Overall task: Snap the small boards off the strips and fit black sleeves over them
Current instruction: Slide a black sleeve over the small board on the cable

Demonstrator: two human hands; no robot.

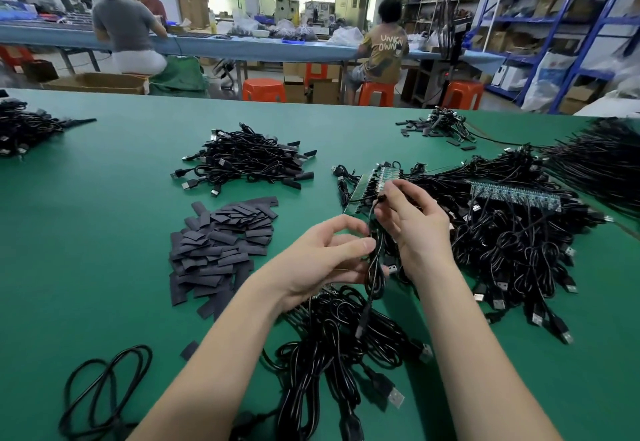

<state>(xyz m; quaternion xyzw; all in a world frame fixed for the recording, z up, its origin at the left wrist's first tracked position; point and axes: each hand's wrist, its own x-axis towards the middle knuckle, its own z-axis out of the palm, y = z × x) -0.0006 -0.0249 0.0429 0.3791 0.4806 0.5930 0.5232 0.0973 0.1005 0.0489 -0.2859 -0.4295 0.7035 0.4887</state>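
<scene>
Landmark: green board strip.
- Right hand, just below strip: fingertips pinch cable end.
- Left hand: fingers curled round same cable.
- Finished sleeved pile, left of strip.
- Loose black sleeves, lower left.
- Second strip, right: untouched.
- Judgement: early to midway; many boards left.

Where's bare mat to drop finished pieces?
Free: wide green mat left of the sleeve pile and finished-cable heap; also between those two. Crowded: right of the hands, under the cable tangle and board strips.
</scene>
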